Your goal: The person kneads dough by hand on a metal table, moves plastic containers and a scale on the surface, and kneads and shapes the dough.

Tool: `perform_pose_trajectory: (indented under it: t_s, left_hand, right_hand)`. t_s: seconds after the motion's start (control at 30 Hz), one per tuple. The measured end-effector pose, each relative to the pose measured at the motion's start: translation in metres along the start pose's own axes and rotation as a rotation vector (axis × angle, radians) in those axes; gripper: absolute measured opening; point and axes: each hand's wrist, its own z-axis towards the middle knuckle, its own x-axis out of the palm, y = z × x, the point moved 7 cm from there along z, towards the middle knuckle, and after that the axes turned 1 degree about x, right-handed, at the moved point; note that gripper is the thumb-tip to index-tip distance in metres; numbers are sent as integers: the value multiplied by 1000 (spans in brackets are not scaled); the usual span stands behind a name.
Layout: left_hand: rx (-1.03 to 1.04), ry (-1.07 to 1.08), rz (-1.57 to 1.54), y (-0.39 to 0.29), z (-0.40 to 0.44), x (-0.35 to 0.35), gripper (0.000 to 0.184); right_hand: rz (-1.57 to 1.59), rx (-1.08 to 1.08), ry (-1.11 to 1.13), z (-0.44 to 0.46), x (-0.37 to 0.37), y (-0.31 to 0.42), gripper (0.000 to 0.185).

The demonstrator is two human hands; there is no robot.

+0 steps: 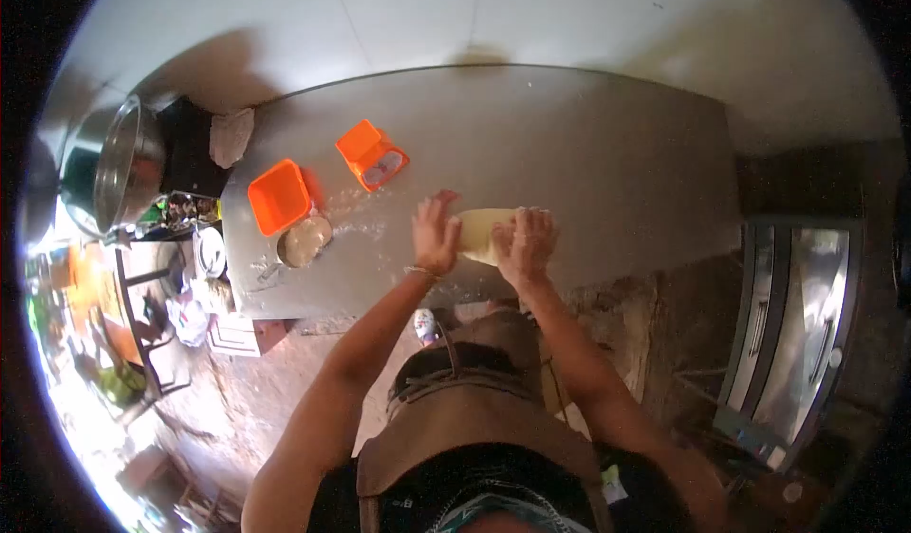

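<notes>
A pale yellow piece of dough [478,233] lies on the grey metal table [607,172], near its front edge. My left hand [437,236] is at the left end of the dough, fingers apart and pointing away from me. On the right part of the dough rests my right hand [525,245], its fingers spread over the top. The underside of both palms is hidden. To the left, a round pan [305,242] with flour-like powder stands beside an orange square container [279,197]. Farther back is an orange scale [374,157]. White powder is scattered between these and my left hand.
A large metal bowl [130,165] and a whitish cloth or bag [231,137] are at the left end. The wall [427,20] runs behind the table. A metal-framed cabinet [792,324] stands at the right. A white box [235,335] sits below the left edge.
</notes>
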Motion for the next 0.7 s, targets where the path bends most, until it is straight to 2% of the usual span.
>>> perform_pose_trajectory:
  t_s: [0.03, 0.07, 0.13, 0.2, 0.33, 0.37, 0.4, 0.47, 0.53, 0.57, 0.6, 0.63, 0.67, 0.7]
  left_hand:
    - [10, 24, -2, 10, -27, 18, 61]
    - [64, 47, -17, 16, -49, 44, 65]
    - [138, 80, -51, 4, -70, 72, 69]
    - [214, 155, 49, -18, -84, 84, 80]
    - [187, 211, 173, -21, -29, 110, 87]
    - [175, 243, 182, -26, -10, 114, 87]
    - [213, 225, 224, -29, 8, 119, 87]
    - [242, 211, 278, -26, 40, 129, 87]
    - [181, 231, 367, -14, 74, 144, 85]
    - [174, 231, 368, -10, 100, 154, 85]
    - [71, 204, 333, -1, 133, 162, 80]
    - [-34, 171, 300, 10, 159, 167, 75]
    - [-46, 172, 305, 11, 176, 172, 75]
    - [-75, 152, 414, 11, 204, 179, 74]
  right_hand:
    - [-2, 25, -9, -29, 26, 4, 42]
    - [-172, -4, -83, -61, 64, 2, 49]
    - [-364, -15, -170, -78, 75, -9, 57]
    - [-112, -58, -129, -80, 67, -19, 60]
    - [-51, -7, -105, -35, 72, -52, 59]
    - [-42, 21, -122, -16, 62, -53, 53]
    - [-29, 47, -139, 2, 56, -57, 47]
    - [-28, 40, -85, 32, 66, -76, 49]
    - [-38, 33, -37, 72, 83, -95, 51]
    - [-65, 103, 57, 97, 103, -112, 55]
    - [-92, 177, 159, 118, 119, -129, 59]
    - [-87, 247, 200, 157, 125, -144, 61]
    - [-81, 318, 241, 189, 131, -155, 66]
    - [-79, 296, 233, 212, 137, -160, 66]
